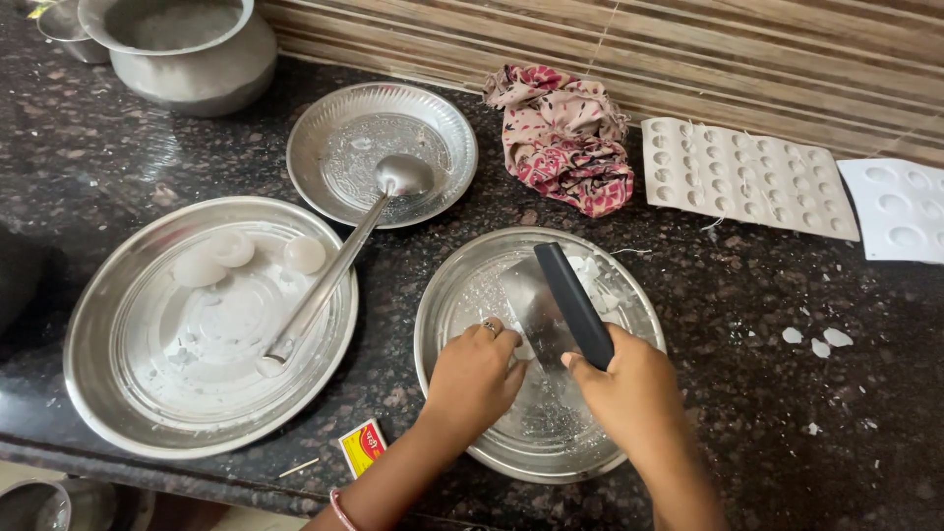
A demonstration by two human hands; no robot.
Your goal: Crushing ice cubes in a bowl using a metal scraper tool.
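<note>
My right hand [629, 388] grips a metal scraper with a black handle [573, 300], its blade [536, 310] down inside a round steel plate [447, 295]. My left hand [474, 379], with a ring on one finger, rests in the same plate, fingertips against the blade's near edge. White flakes [595, 280] lie in the plate behind the blade.
A larger steel plate [108, 334] at left holds three white round pieces [231, 258] and a ladle [334, 270] reaching from a small plate [442, 123]. A steel pot [192, 59], a crumpled cloth [565, 138], white moulds [742, 177], a matchbox [362, 445] and white crumbs [816, 341] sit on the dark counter.
</note>
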